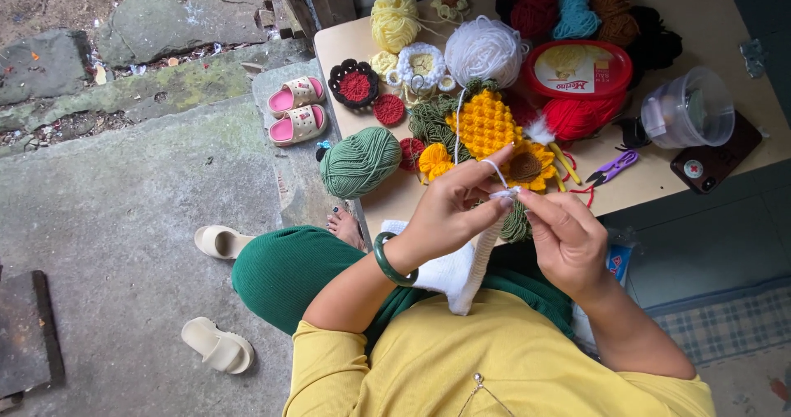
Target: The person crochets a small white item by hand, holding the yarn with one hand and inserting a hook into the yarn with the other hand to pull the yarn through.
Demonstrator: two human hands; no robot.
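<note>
Head view: I see both hands (511, 211) pinching the white crochet piece (461, 273); its yarn strand (458, 128) might snag on the counter (387, 199).

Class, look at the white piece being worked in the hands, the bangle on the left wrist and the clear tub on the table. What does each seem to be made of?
White piece: soft yarn, matte and ribbed, a strand running up from it over the left hand.
Bangle: dark green, smooth and glossy, perhaps stone or glass; cannot tell which.
Clear tub: see-through plastic, by its thin glossy wall.
</note>
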